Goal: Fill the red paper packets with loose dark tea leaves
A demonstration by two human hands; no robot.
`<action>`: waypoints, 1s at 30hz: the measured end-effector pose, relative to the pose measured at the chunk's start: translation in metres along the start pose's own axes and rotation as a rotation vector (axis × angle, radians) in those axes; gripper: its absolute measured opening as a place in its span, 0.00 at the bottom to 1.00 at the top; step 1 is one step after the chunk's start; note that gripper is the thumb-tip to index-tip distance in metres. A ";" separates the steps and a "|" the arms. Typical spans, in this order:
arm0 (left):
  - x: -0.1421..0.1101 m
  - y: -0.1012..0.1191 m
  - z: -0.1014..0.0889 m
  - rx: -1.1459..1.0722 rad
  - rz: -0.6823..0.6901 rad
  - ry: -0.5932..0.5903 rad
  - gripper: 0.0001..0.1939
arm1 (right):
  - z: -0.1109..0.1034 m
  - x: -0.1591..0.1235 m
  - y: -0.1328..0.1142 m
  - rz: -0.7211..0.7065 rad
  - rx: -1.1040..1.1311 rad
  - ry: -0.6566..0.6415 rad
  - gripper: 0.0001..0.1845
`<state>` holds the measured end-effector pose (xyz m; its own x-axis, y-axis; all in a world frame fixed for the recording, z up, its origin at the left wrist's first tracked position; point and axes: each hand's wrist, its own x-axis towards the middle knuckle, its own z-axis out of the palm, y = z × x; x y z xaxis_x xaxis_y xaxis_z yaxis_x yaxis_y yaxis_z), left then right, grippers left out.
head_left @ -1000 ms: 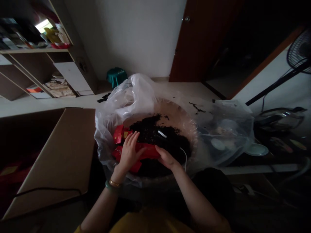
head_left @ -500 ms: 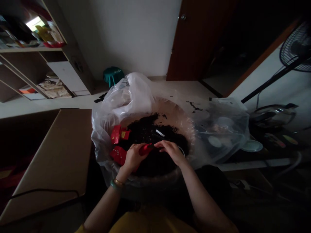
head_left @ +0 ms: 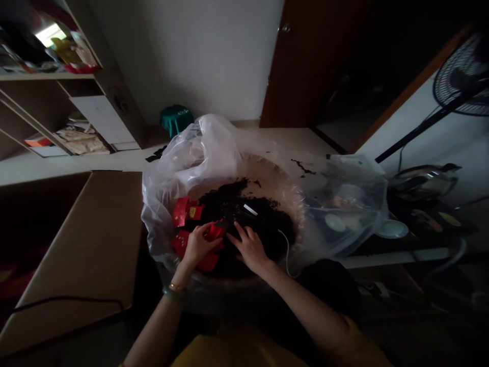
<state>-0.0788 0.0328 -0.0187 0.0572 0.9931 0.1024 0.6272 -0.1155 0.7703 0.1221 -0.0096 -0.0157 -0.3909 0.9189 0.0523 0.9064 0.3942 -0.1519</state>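
My left hand is closed round a small red packet, with dark material showing at its upper end. Just right of it, my right hand is open, fingers apart, over a heap of dark loose material; whether its fingertips touch the heap I cannot tell. The heap lies in a wide round container lined with clear plastic. Red paper packets with gold marks lie at the container's left side. On the heap is a thin dark item with a white strip.
An open cardboard box stands at the left. On the right are a clear plastic bag, a kettle, a shallow dish and a fan. A white cord hangs over the container's near right edge.
Both hands have moved left and slightly nearer to me. The red packet has come along in my left hand, and its end now shows dark material. My right hand's fingers have spread.
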 end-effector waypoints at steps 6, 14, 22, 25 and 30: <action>0.000 0.000 -0.002 0.008 0.027 0.027 0.27 | -0.011 -0.005 -0.008 0.073 -0.035 -0.098 0.48; 0.001 0.001 -0.003 -0.017 0.036 0.051 0.27 | 0.003 -0.016 -0.010 0.102 0.123 -0.019 0.28; 0.003 0.009 -0.008 -0.009 0.039 0.075 0.27 | -0.015 0.019 -0.027 0.150 0.101 -0.126 0.39; 0.004 0.009 -0.007 0.004 0.067 0.085 0.26 | -0.015 0.022 -0.036 0.120 0.091 -0.187 0.23; 0.004 0.007 -0.009 0.018 0.161 0.075 0.26 | -0.024 0.021 -0.011 0.133 0.277 -0.075 0.15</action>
<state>-0.0808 0.0357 -0.0075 0.1006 0.9573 0.2709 0.6280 -0.2723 0.7290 0.1075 0.0052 0.0109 -0.2922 0.9546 -0.0576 0.8763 0.2431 -0.4158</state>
